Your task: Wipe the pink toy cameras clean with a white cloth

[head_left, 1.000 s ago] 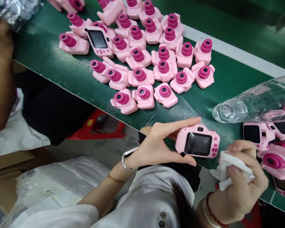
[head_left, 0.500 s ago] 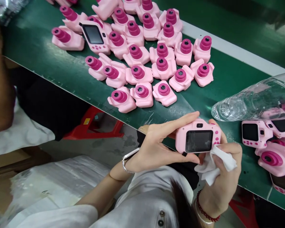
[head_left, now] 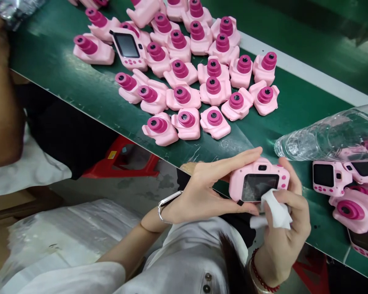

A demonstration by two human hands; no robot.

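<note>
My left hand [head_left: 208,188] grips a pink toy camera [head_left: 257,179] by its left end, with its dark screen facing me. A white cloth [head_left: 274,212] is pinched in my right hand [head_left: 283,232], and the cloth is pressed against the lower right part of the camera's screen. Both hands hover at the near edge of the green belt [head_left: 294,102].
Several pink toy cameras [head_left: 187,81] lie lens-up in a cluster on the belt, one of them screen-up [head_left: 127,47]. More pink cameras [head_left: 343,192] and a clear plastic bottle [head_left: 325,134] lie at right. Another person's arm [head_left: 1,102] is at left. A red stool [head_left: 125,159] stands below.
My right hand has brought the cloth from the right up against the camera's screen. My left hand has kept hold of the camera.
</note>
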